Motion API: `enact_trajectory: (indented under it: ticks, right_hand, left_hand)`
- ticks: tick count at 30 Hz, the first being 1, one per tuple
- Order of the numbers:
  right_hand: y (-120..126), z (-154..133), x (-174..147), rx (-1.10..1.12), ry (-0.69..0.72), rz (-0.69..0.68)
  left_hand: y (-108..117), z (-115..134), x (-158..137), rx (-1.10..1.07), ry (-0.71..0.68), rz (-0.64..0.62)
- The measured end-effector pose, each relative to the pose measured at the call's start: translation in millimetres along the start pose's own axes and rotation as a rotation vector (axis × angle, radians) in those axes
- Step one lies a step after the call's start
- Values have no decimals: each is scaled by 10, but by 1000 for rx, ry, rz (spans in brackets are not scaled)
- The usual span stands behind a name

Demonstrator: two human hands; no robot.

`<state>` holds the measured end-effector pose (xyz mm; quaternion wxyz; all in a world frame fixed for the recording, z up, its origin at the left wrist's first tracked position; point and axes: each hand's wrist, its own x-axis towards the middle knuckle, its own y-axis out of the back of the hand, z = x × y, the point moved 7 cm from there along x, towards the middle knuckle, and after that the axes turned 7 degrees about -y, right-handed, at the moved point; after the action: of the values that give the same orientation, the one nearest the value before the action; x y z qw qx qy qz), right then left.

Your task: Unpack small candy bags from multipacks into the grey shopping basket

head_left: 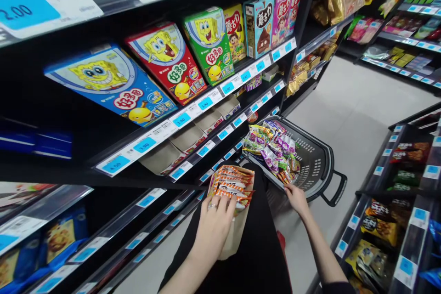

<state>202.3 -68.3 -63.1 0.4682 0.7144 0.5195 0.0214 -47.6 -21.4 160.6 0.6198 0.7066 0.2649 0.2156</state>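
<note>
On my thighs rests an open cardboard box with small orange-and-white snack packets standing in a row at its far end. My left hand, a ring on one finger, is closed over the box, its bent fingertips against the packets; its thumb is hidden. A dark grey shopping basket stands on the floor ahead, holding a heap of purple, yellow and orange packets. At the basket's near rim, my right hand has its fingers pinched on the edge, close to an orange packet inside.
Shelves on the left carry a blue snack box, a red one, a green one and other cartons above price tags. Below them sit open cardboard trays. A low shelf with bagged snacks borders the right. Tiled floor lies beyond the basket.
</note>
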Motion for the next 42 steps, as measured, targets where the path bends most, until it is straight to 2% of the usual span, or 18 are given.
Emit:
enact_trajectory:
  ticks: [5, 8, 12, 15, 17, 19, 21, 22, 23, 25, 26, 28, 30, 33, 36, 38, 39, 42]
  right_hand:
    - [152, -713, -998, 178, 326, 137]
    - [144, -1210, -1483, 219, 519, 163]
    - [160, -1771, -1744, 58, 730, 376]
    - [175, -2021, -1798, -40, 840, 471]
    - [224, -2090, -1913, -29, 936, 480]
    - [344, -2084, -2131, 9, 1026, 519]
    - [520, -2040, -2420, 56, 1090, 590]
    - [618, -2018, -2570, 96, 1113, 620]
    - [714, -2003, -2711, 153, 1130, 635]
    - [884, -2003, -2939, 311, 1164, 606]
    - [949, -2012, -3016, 400, 1181, 566]
    - [1025, -2032, -3106, 513, 1216, 472]
    - [1051, -1998, -3107, 498, 1208, 427]
    - [1071, -1713, -2869, 482, 943, 397]
    - [953, -1312, -2578, 736, 636, 131]
    - [805, -1177, -2508, 839, 538, -79]
    - [750, -1130, -2496, 841, 490, -127]
    - [711, -1006, -2500, 787, 364, -59]
  left_hand:
    - [55, 55, -85, -100, -168, 156]
    - [15, 23, -138, -166, -133, 179]
    - [31, 3, -239, -316, -109, 209]
    - [98, -85, -417, -552, -43, 284]
    - [93, -235, -602, -792, 126, 345]
    - [-29, -402, -834, -1127, 404, 367]
    - [-243, -393, -1034, -1570, 642, 255]
    - [-322, -290, -1092, -1817, 682, 141]
    - [-350, -146, -1124, -2054, 661, 9]
    - [-260, 135, -1146, -2441, 497, -197]
    - [-179, 233, -1143, -2583, 398, -233]
    - [-37, 349, -1125, -2763, 254, -208]
    - [41, 401, -1107, -2808, 206, -148]
    - [111, 417, -1094, -2726, 153, -77]
    - [139, 359, -1071, -2579, 140, 48]
    - [154, 330, -1030, -2472, 125, 97]
    - [170, 328, -998, -2425, 100, 104]
    - [179, 324, -886, -2276, 87, 100]
